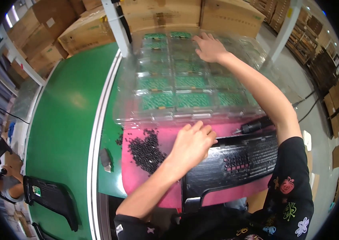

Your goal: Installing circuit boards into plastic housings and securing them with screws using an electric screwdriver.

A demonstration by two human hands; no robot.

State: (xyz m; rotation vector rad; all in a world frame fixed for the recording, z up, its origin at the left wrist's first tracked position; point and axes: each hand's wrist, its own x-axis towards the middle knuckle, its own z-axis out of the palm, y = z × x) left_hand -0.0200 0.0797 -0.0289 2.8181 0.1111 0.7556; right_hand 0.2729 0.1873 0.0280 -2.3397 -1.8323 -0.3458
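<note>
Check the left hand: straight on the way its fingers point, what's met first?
Likely the near rim of the clear plastic tray, just beyond the left hand in the picture; depth is unclear, so it might pass above.

We are viewing a bright scene: lights (8, 20) are glowing at upper left, glare is spotting the green surface (71, 102) and streaking the clear tray (147, 119), and fisheye distortion is bending the edges.

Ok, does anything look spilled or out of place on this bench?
Possibly the loose heap of small black parts: uncontained on the flat pink mat, with strays past its left edge on the green worktop. Nothing looks clearly damaged.
</note>
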